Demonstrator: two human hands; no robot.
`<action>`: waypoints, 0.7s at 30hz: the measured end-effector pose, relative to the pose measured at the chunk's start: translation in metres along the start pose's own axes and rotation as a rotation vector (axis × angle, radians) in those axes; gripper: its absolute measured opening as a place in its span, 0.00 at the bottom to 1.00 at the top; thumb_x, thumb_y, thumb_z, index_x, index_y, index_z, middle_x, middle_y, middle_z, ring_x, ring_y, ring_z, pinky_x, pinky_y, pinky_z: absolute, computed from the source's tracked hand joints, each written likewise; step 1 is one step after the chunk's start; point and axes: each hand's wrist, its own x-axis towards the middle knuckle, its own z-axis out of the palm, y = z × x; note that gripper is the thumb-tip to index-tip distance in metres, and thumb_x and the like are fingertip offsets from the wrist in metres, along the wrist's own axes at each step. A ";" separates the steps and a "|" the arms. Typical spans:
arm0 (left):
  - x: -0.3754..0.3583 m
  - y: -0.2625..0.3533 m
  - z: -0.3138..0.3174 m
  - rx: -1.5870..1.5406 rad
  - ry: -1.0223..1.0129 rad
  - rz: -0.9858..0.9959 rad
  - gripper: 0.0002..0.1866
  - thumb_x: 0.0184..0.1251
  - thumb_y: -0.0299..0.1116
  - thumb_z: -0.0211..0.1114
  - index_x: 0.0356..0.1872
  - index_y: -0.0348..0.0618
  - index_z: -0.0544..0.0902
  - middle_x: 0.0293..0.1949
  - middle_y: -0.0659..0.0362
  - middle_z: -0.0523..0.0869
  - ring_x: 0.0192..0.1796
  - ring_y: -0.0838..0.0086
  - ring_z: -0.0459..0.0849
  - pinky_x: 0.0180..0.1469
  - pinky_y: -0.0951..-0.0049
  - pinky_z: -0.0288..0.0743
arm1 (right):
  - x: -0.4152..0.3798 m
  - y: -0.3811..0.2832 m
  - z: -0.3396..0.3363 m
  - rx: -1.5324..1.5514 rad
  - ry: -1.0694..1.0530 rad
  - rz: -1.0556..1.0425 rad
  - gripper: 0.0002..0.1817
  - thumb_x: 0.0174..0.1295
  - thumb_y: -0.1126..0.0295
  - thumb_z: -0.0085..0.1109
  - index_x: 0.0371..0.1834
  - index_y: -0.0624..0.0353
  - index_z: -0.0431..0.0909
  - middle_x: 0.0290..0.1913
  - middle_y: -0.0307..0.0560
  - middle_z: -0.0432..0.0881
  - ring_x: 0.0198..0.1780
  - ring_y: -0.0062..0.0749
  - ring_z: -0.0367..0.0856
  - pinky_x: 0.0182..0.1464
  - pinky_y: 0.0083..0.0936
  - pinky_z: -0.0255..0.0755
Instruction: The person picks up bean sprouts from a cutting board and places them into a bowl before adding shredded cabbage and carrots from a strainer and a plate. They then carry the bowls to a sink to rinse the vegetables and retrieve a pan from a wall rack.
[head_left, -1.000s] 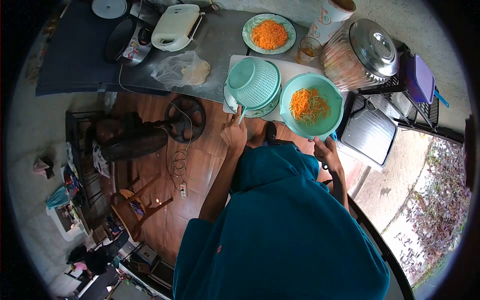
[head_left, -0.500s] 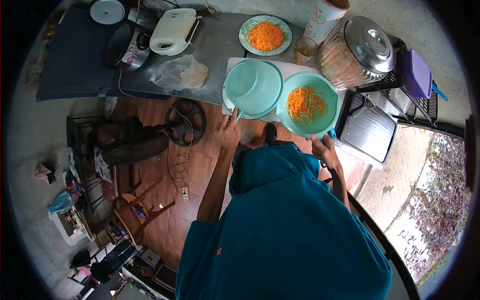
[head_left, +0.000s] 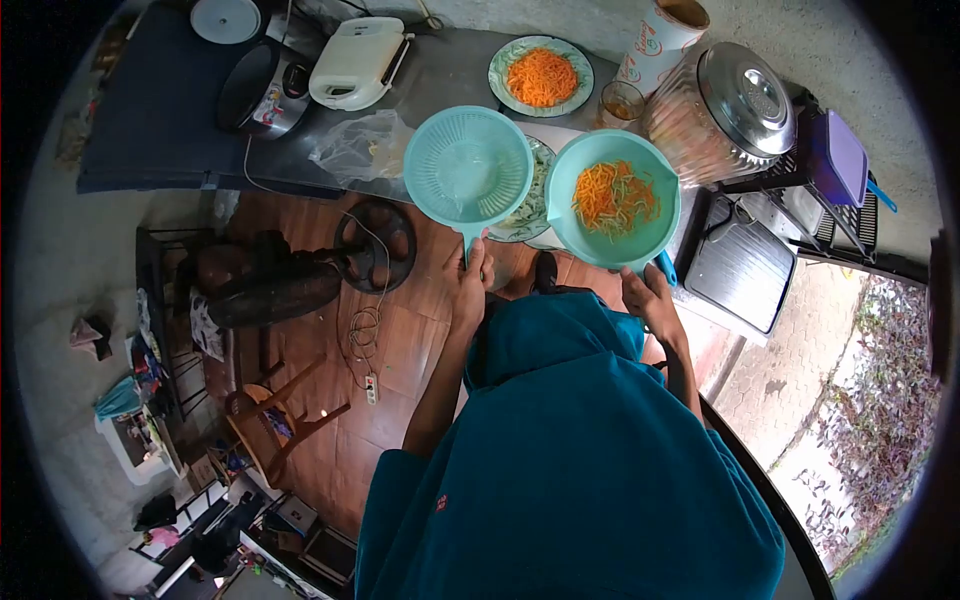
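Observation:
My left hand (head_left: 470, 280) is closed around the handle of a mint-green plastic colander (head_left: 468, 165), which is held up at the counter's front edge with nothing visible inside. My right hand (head_left: 648, 298) grips the handle of a matching mint-green bowl (head_left: 598, 148). Shredded carrot mixed with pale green shreds (head_left: 615, 200) lies in that bowl. Between the two, partly covered, is a patterned plate (head_left: 533, 208) with pale green shreds on it. A blue handle-like object (head_left: 667, 268) sits just beside the right hand; its other end is hidden.
Behind stand a plate of grated carrot (head_left: 541, 78), a glass (head_left: 620, 102) and a large lidded jar (head_left: 690, 120). To the right are a grill tray (head_left: 742, 262) and a dish rack (head_left: 850, 215). A plastic bag (head_left: 360, 145) and sandwich maker (head_left: 358, 62) lie left.
The colander has moved left, off the plate, and turned so its inside faces up. My left hand has closed on its handle. The bowl has shifted slightly left and up.

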 end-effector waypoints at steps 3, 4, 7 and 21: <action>-0.006 0.000 0.006 0.009 -0.008 -0.041 0.17 0.71 0.41 0.56 0.51 0.39 0.78 0.19 0.70 0.64 0.19 0.89 0.58 0.17 0.85 0.50 | 0.003 -0.009 0.009 -0.014 0.001 -0.064 0.16 0.68 0.58 0.49 0.35 0.62 0.68 0.18 0.30 0.59 0.19 0.14 0.54 0.20 0.18 0.48; -0.007 0.001 0.009 0.020 -0.009 -0.022 0.17 0.71 0.40 0.56 0.52 0.39 0.78 0.19 0.70 0.64 0.18 0.89 0.58 0.16 0.85 0.49 | 0.006 -0.015 0.011 -0.003 -0.013 -0.108 0.13 0.70 0.62 0.47 0.30 0.57 0.65 0.18 0.29 0.57 0.17 0.12 0.51 0.18 0.16 0.46; -0.012 0.007 0.016 0.051 -0.002 -0.054 0.17 0.71 0.40 0.56 0.51 0.39 0.78 0.18 0.70 0.63 0.18 0.89 0.58 0.16 0.85 0.50 | 0.013 -0.039 0.015 -0.187 -0.018 -0.137 0.16 0.70 0.60 0.46 0.37 0.66 0.70 0.19 0.40 0.68 0.22 0.24 0.65 0.26 0.26 0.60; -0.016 0.047 0.047 0.006 -0.116 -0.183 0.12 0.67 0.40 0.61 0.33 0.41 0.78 0.17 0.70 0.66 0.14 0.90 0.57 0.14 0.85 0.49 | 0.073 -0.070 0.044 -1.225 0.173 -0.824 0.14 0.63 0.66 0.52 0.46 0.63 0.77 0.26 0.55 0.80 0.27 0.48 0.77 0.39 0.36 0.68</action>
